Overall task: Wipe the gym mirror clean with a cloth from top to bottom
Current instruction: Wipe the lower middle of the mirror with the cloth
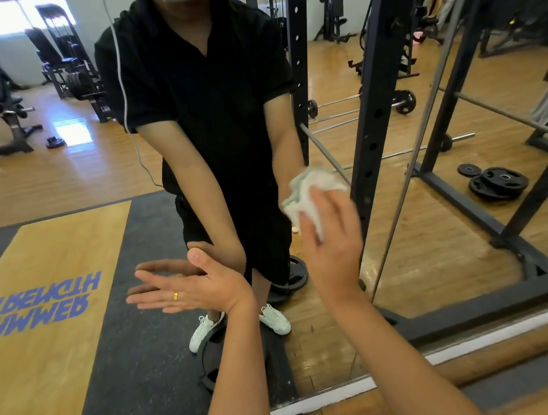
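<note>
right hand [334, 244] flat, pressing cloth [312, 192] on mirror [54, 172] | left hand [192, 286] spread, seemingly touching

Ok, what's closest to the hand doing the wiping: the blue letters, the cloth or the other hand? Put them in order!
1. Cloth, pressed right under the right hand.
2. Left hand, a little way to its left.
3. Blue letters, reflected at the far left of the head view.
</note>
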Action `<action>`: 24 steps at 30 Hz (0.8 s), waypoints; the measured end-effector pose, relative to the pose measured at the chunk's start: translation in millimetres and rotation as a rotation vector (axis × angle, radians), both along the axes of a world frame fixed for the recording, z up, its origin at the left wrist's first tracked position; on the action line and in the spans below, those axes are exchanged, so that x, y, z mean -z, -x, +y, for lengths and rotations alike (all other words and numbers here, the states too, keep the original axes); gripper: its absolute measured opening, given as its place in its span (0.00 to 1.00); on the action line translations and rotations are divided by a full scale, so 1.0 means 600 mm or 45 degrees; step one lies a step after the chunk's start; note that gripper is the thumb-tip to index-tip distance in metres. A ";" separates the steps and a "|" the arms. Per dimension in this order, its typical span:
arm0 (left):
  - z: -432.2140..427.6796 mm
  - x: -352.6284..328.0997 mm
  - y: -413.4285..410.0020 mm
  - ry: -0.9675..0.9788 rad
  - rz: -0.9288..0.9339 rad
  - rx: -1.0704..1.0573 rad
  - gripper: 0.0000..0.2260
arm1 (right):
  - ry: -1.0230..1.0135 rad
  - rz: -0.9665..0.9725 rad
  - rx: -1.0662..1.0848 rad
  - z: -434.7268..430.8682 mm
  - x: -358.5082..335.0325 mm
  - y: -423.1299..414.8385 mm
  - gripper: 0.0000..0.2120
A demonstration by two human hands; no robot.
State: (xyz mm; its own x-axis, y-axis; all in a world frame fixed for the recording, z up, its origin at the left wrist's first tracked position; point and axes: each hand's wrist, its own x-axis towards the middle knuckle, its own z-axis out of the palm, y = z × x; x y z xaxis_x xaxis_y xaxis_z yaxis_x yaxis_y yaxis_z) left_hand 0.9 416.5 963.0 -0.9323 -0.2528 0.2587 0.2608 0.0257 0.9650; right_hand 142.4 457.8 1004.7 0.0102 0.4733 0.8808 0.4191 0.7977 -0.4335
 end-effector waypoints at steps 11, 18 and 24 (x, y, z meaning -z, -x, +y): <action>0.000 0.003 0.000 0.008 -0.004 0.003 0.45 | -0.081 0.121 0.253 0.081 -0.047 -0.076 0.17; 0.002 0.002 0.002 0.014 -0.007 -0.001 0.45 | -0.175 -0.040 0.127 0.075 -0.043 -0.059 0.24; 0.000 0.002 0.001 0.020 0.000 -0.006 0.45 | -0.219 -0.096 0.110 0.097 -0.037 -0.056 0.22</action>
State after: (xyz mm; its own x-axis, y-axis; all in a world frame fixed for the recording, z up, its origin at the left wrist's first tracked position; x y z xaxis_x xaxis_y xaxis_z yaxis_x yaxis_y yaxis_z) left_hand 0.3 416.6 961.6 -0.9312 -0.2527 0.2626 0.2606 0.0421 0.9645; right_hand 175.7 516.1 1027.0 -0.0247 0.3164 0.9483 0.5152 0.8170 -0.2591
